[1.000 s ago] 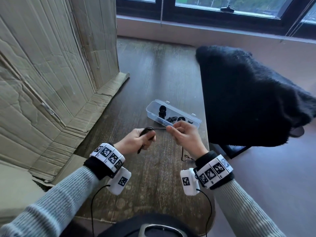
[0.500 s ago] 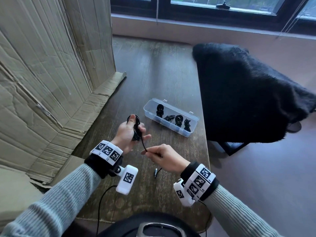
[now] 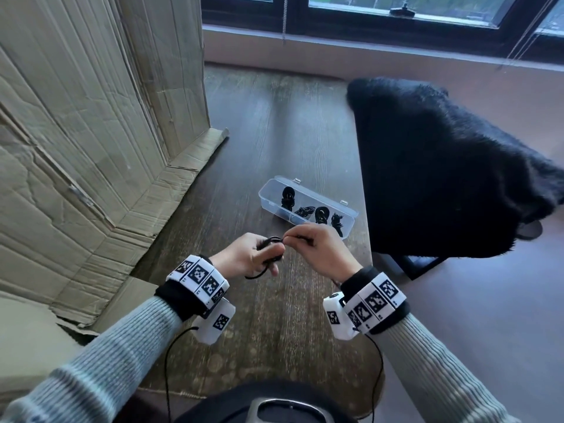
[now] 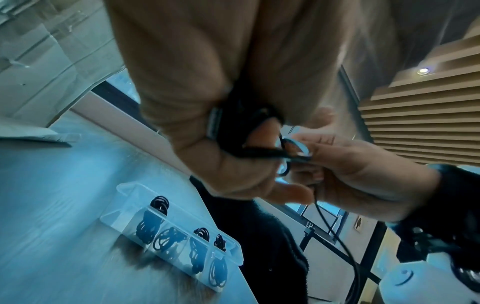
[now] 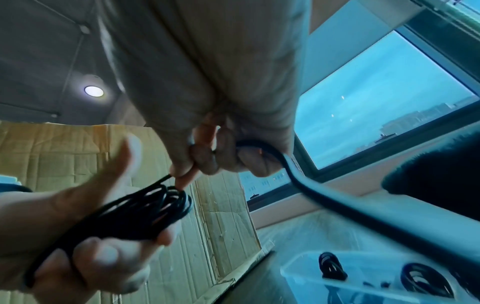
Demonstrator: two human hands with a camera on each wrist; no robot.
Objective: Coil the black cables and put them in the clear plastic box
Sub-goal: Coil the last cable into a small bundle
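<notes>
A black cable [image 3: 270, 242] is wound in loops round the fingers of my left hand [image 3: 268, 253], which grips the coil [image 5: 145, 209] above the wooden table. My right hand [image 3: 291, 239] pinches the cable's strand [image 5: 168, 178] right at the coil, thumb against fingertip. The loose tail [image 5: 324, 197] passes through its curled fingers and hangs down. The clear plastic box [image 3: 268, 193] lies open just beyond both hands, with several coiled black cables [image 3: 288, 195] in its compartments. The left wrist view shows the box [image 4: 111, 220] below the hands.
A large cardboard box [image 3: 91, 132] stands along the left, with one flap lying on the table. A black fluffy cloth [image 3: 442, 166] is draped over a chair at the right, past the table's edge [image 3: 367, 239]. A window sill runs along the back.
My right hand has come up from near the table's front and met the left hand at the coil. The left hand has lowered and turned, and the coil has gained a loop.
</notes>
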